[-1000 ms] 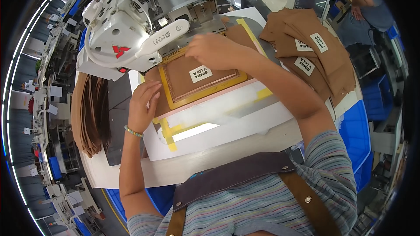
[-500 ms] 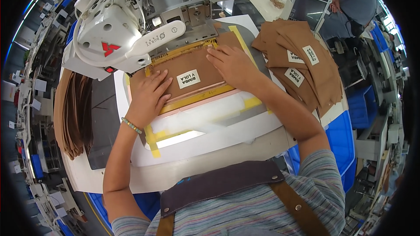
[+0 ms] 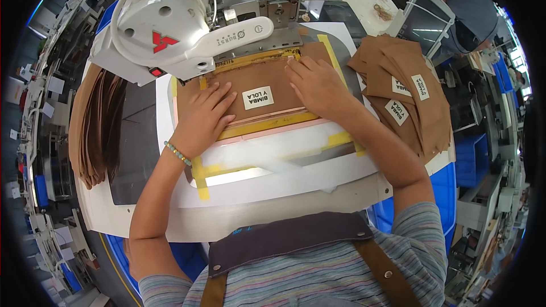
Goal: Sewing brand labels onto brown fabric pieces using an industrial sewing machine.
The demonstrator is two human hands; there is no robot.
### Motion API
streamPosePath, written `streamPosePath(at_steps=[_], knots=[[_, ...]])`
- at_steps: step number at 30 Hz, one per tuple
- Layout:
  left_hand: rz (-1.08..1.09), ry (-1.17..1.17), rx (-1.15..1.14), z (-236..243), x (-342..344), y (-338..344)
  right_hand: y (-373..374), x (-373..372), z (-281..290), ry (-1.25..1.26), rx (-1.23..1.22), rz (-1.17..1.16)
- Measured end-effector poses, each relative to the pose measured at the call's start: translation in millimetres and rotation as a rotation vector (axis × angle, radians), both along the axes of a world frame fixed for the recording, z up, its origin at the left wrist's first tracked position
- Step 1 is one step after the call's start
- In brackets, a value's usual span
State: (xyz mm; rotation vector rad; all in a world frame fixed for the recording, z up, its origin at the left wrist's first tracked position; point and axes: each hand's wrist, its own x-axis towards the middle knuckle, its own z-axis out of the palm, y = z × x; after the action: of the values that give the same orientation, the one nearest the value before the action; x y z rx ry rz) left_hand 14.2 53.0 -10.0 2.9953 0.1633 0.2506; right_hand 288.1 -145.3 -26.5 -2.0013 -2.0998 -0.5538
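Observation:
A brown fabric panel (image 3: 250, 78) with a white printed label (image 3: 258, 98) lies flat inside a yellow-edged frame (image 3: 273, 123) beneath the sewing machine. My left hand (image 3: 202, 116) rests on the panel's left part, fingers stretched out and pointing toward the machine. On the panel's right side lies my right hand (image 3: 321, 90), palm down, its fingertips at the far edge by the yellow strip. Neither hand grips anything. The white sewing machine head (image 3: 176, 23) stands just beyond my left hand; its needle area is not clearly visible.
Brown labelled panels (image 3: 429, 128) are piled at the right, and more brown pieces (image 3: 94, 131) hang in a bundle at the left. A screen (image 3: 418, 23) stands beyond the pile. Blue bins (image 3: 443, 193) sit below the table edge. Another person (image 3: 469, 5) is at the far right.
The whole view has shifted slightly, so the machine and panel appear farther right. Both hands stay flat on the panel in nearly the same places.

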Motion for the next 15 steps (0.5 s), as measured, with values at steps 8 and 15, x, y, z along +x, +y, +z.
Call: streamPosePath(at_steps=[8,15], knots=[[0.001,-0.027,-0.009,0.2,8.7,-1.9,8.3,-3.2,1.8,0.084,0.001,0.04],[-0.038,-0.047,-0.014,-5.2,21.5,-6.0,19.7,-11.8,-0.3,0.005,0.015,0.05]])
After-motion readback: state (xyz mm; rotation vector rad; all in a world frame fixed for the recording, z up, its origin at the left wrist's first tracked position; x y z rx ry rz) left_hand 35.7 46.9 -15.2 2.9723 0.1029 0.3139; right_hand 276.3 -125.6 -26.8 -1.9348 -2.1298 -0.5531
